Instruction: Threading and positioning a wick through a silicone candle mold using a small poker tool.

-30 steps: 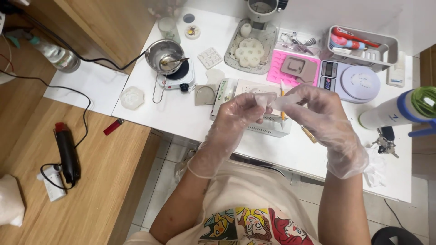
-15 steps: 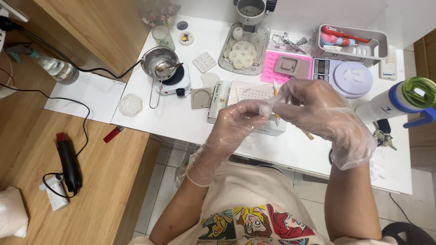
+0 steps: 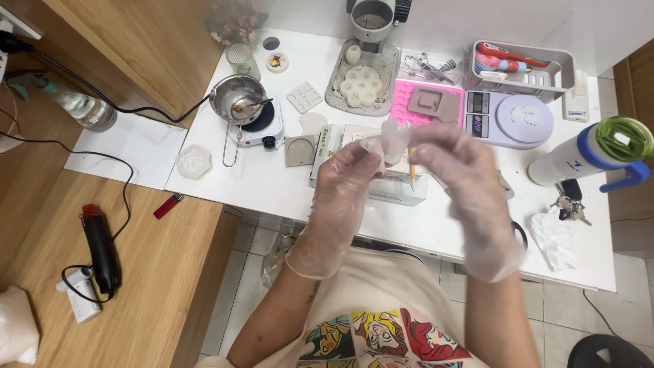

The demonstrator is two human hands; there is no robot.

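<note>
Here, over the near middle of the white table [image 3: 272,184]: left hand [image 3: 344,187] and right hand [image 3: 456,170], both in clear gloves, pinched from either side onto a small whitish translucent piece [image 3: 390,140] (too blurred to tell its kind). Below it, a thin yellow stick [image 3: 412,167], upright, apparently in the right fingers. Underneath, a white box [image 3: 395,191]. Towards the far left corner, a steel pot [image 3: 238,99] on a small hotplate [image 3: 259,129]. Near the right edge, a kitchen scale [image 3: 511,116] and a white bottle [image 3: 586,153].
</note>
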